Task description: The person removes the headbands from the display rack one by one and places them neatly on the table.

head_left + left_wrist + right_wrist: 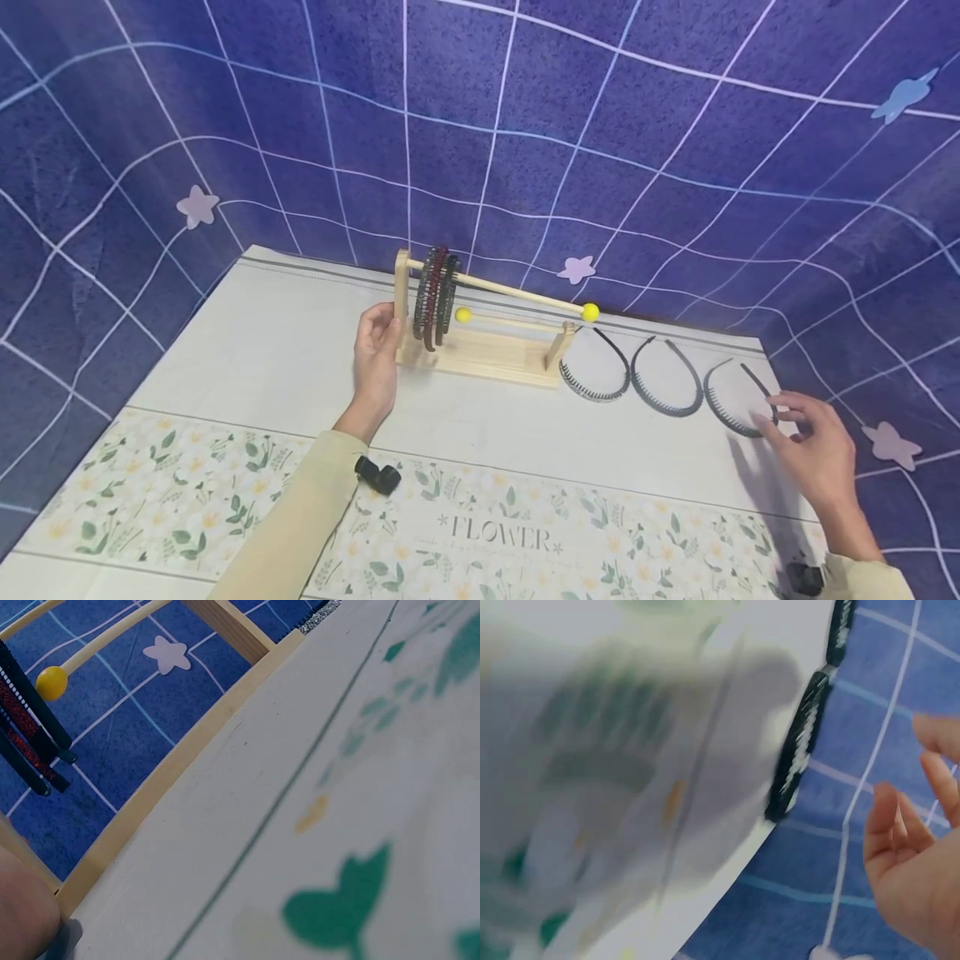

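Observation:
My left hand grips the left upright of a wooden headband stand, thumb in front. Several toothed headbands, dark and deep red, hang on the stand's upper rod near that upright. In the left wrist view only part of the thumb shows, against the upright. To the right, three dark toothed headbands lie in a row: one beside the stand, a middle one and a right one. My right hand hovers by the right headband with fingers loosely bent; the right wrist view shows nothing between them.
The upper rod, tipped with a yellow ball, slants toward the right. A shorter lower rod has its yellow ball facing left. A white cloth with a floral band covers the table; a blue gridded backdrop rises behind.

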{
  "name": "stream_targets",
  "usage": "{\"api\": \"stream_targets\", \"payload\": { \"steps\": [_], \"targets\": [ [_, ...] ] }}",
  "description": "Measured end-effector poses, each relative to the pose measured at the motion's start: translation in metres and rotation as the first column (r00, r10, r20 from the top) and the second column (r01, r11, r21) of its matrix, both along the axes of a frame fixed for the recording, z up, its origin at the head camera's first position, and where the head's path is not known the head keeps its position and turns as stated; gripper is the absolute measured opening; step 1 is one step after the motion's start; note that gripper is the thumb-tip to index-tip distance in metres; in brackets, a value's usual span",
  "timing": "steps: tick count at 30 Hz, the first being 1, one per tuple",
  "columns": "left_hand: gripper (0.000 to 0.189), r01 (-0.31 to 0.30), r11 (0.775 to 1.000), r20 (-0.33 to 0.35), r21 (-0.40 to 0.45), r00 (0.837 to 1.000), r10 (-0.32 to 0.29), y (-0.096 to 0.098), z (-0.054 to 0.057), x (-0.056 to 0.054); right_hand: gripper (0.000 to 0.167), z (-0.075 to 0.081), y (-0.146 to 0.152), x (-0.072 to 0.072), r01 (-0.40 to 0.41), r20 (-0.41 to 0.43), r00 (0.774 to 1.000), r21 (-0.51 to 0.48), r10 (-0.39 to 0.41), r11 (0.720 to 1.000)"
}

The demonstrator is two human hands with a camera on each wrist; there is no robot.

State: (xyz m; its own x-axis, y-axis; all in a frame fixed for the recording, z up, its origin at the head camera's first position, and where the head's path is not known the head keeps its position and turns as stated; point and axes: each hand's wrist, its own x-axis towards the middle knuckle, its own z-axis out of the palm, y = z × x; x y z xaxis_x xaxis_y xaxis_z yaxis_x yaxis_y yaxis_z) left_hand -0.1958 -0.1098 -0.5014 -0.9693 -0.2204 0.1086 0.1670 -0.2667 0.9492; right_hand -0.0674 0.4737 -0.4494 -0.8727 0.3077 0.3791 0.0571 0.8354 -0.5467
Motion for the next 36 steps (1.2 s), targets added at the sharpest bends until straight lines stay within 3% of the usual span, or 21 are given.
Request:
{"api": "stream_targets", "payload": {
  "steps": [5, 10, 16, 22, 25, 34, 36],
  "targets": [
    [0.023, 0.001, 1.000, -0.004, -0.001, 1.000, -0.001, 0.001, 0.000, -0.001, 0.029, 0.008, -0.024, -0.004, 0.101, -0.097, 0.988, -0.163, -0.118, 0.981],
    [0.024, 0.001, 1.000, -0.002, 0.002, 1.000, -0.001, 0.003, 0.002, -0.001, 0.030, 0.012, -0.053, -0.004, 0.114, -0.160, 0.972, -0.320, -0.172, 0.941],
    [0.024, 0.002, 1.000, -0.004, 0.009, 1.000, -0.002, 0.003, 0.000, -0.001, 0.033, 0.022, -0.089, -0.006, 0.008, -0.253, 0.957, -0.472, -0.144, 0.881],
    [0.024, 0.003, 1.000, -0.017, 0.007, 1.000, -0.003, 0.003, -0.001, 0.000, 0.034, 0.036, -0.117, -0.006, -0.071, -0.305, 0.949, -0.456, -0.081, 0.887],
    [0.025, 0.002, 1.000, -0.020, 0.005, 1.000, -0.002, 0.002, -0.001, 0.000, 0.033, 0.040, -0.128, -0.005, -0.112, -0.333, 0.941, -0.468, -0.058, 0.876],
    [0.025, -0.002, 1.000, -0.002, -0.002, 1.000, 0.002, 0.000, 0.000, 0.001, 0.031, 0.042, -0.157, -0.007, -0.349, -0.471, 0.881, -0.566, 0.055, 0.747],
    [0.025, -0.007, 1.000, -0.003, -0.001, 1.000, 0.007, 0.000, 0.001, 0.001, 0.031, 0.043, -0.165, -0.008, -0.364, -0.471, 0.878, -0.552, 0.079, 0.750]
  ]
}}
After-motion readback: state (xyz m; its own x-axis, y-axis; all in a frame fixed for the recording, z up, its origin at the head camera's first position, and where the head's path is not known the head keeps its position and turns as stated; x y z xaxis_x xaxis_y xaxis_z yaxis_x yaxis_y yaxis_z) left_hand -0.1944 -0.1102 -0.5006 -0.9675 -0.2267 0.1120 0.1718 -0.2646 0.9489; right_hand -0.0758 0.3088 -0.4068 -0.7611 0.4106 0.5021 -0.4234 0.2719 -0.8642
